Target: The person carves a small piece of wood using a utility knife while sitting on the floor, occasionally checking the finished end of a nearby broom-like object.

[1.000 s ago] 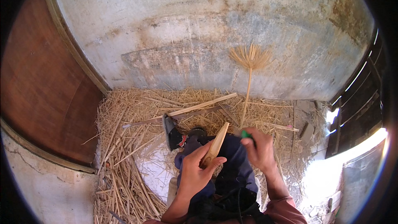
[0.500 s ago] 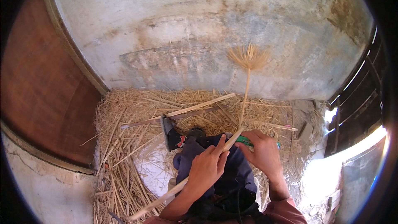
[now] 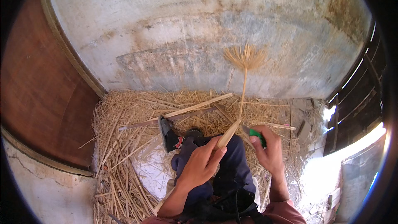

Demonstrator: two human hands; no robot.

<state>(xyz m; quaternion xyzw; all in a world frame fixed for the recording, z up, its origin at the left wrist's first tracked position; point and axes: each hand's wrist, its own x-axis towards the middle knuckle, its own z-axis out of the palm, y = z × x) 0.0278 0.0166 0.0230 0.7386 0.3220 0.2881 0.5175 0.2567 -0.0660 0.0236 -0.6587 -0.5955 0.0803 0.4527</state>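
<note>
My left hand (image 3: pixel 201 164) is closed around a pale wooden stick (image 3: pixel 229 133), its thumb lying along the top. Beyond the hand the stick narrows to a thin stem, which ends near the wall in a splayed fan of fine strips (image 3: pixel 246 58). The stick's rear end passes under my left forearm. My right hand (image 3: pixel 270 149) grips a green-handled knife (image 3: pixel 257 135). Its short grey blade points toward the stick's thinning part, a little to the right of it. Fingers hide part of the knife's handle.
Straw and shavings (image 3: pixel 186 97) cover the floor, with several long wooden strips (image 3: pixel 120 182) heaped on the left. A dark shoe (image 3: pixel 168 135) rests among them, ahead of my legs. A stained wall (image 3: pixel 174 29) rises in front; a brown door panel (image 3: pixel 49 87) stands left, dark boards (image 3: pixel 358 103) right.
My right hand has drawn the knife off the stick to the right, and its blade now shows. My left hand has turned and shifted slightly back; the stick's rear end has swung inward.
</note>
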